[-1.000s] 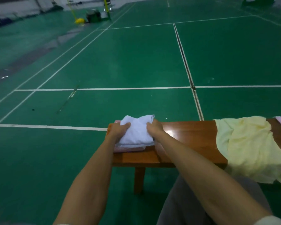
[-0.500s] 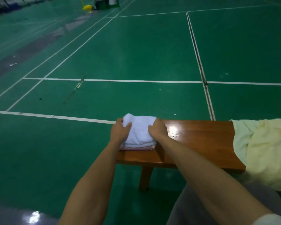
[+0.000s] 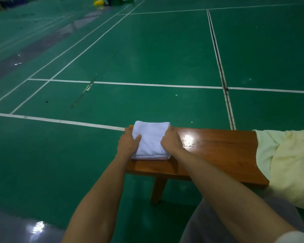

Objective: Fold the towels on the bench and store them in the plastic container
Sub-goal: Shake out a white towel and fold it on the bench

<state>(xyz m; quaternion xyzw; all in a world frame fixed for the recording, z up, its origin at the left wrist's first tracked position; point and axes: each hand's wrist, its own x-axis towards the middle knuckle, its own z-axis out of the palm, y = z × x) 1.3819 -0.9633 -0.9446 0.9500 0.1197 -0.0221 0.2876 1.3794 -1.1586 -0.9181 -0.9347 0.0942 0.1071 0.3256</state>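
Observation:
A folded white towel [image 3: 150, 138] lies on a folded pink towel [image 3: 148, 158], of which only a thin edge shows. The stack sits at the left end of the wooden bench [image 3: 218, 151]. My left hand [image 3: 128, 144] grips the stack's left side, thumb on top of the white towel. My right hand [image 3: 170, 141] grips the right side, fingers curled over the edge. An unfolded pale yellow towel [image 3: 288, 163] drapes over the bench's right end. No plastic container is in view.
The bench stands on a green sports court with white lines [image 3: 147, 84]. Bare glossy wood lies between the stack and the yellow towel. My grey-clad knee [image 3: 218, 225] is at the lower right. Yellow and dark gear [image 3: 98, 2] sits far off at the top left.
The white towel went from bunched and lifted to flat and squared on the pink one. Both hands moved from its top to the stack's sides. The view tilted down.

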